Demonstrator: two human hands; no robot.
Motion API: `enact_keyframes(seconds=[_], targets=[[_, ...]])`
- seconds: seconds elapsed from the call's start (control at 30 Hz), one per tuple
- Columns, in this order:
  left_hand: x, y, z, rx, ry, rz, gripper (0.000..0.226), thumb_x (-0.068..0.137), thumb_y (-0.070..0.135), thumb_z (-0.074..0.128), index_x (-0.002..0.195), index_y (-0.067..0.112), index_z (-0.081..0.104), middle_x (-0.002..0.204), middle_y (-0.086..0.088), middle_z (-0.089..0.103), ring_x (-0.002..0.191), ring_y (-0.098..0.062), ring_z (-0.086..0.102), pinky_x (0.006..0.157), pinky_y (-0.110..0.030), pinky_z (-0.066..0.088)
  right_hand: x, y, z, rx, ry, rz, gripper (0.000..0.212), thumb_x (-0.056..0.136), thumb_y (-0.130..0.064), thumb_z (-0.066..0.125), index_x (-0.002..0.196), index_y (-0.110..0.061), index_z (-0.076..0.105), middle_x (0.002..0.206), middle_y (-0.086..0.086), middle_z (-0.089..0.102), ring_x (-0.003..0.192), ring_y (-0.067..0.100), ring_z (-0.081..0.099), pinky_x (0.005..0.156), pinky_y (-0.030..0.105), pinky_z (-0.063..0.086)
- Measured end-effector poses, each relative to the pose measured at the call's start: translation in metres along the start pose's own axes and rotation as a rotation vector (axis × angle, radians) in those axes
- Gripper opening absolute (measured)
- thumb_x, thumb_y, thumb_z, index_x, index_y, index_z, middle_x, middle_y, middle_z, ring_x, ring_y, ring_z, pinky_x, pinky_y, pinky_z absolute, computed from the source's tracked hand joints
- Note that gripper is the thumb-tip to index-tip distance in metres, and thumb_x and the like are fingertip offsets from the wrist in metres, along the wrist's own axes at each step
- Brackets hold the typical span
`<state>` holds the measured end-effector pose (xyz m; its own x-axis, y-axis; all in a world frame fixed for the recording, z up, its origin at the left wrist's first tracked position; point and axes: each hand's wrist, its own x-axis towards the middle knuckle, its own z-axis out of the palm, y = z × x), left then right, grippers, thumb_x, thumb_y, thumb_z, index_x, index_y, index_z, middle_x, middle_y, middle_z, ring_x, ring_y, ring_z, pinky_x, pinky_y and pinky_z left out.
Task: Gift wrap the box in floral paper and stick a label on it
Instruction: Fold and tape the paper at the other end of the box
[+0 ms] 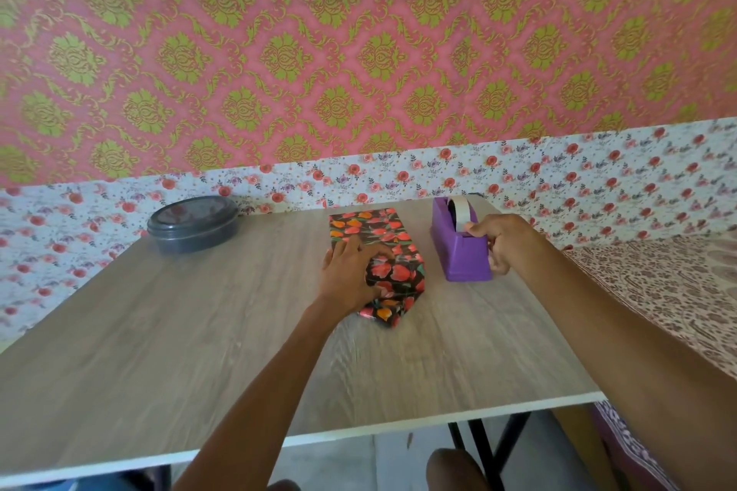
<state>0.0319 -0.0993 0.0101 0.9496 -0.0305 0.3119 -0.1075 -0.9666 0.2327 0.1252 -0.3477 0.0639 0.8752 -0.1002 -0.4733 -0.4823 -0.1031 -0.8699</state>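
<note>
Box (371, 229), already covered in dark floral paper, lies on the table (159, 331) under the left hand (351, 277), its long side running away from the person. Left hand lies on the near half of the box, fingers spread and only gently bent across the top, pressing the paper down; thumb at the near end, where loose paper folds to a point. Right hand (504, 243) is at the purple tape dispenser (462, 257), just right of the box and not touching it. Thumb and forefinger pinch the free end of the white tape (460, 211) by the cutter; remaining fingers curl against the dispenser's right side. Dark round lidded container (194, 223) sits well beyond and left of the left hand, near the table's far edge.
</note>
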Motion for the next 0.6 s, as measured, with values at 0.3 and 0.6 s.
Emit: enact_keyframes(seconds=[0.3,0.6], targets=[[0.0,0.0,0.001,-0.041,0.008,-0.027,0.061,0.073,0.044,0.081,0.126,0.047,0.051,0.123,0.003,0.043,0.124,-0.019,0.036,0.109,-0.04,0.032,0.013,0.002,0.004,0.167,0.172,-0.167,0.035,0.072,-0.012,0.085,0.1,-0.004,0.065,0.105,0.01,0.067,0.076,0.02,0.062,0.064,0.036,0.053],[-0.001,0.0,0.0,-0.044,0.024,-0.024,0.062,0.072,0.043,0.082,0.126,0.047,0.052,0.122,0.003,0.045,0.121,-0.019,0.038,0.102,-0.036,0.036,-0.009,-0.013,0.012,-0.007,0.207,-0.322,0.051,0.078,-0.016,0.082,0.121,0.003,0.061,0.107,0.012,0.066,0.08,0.023,0.064,0.063,0.03,0.052]])
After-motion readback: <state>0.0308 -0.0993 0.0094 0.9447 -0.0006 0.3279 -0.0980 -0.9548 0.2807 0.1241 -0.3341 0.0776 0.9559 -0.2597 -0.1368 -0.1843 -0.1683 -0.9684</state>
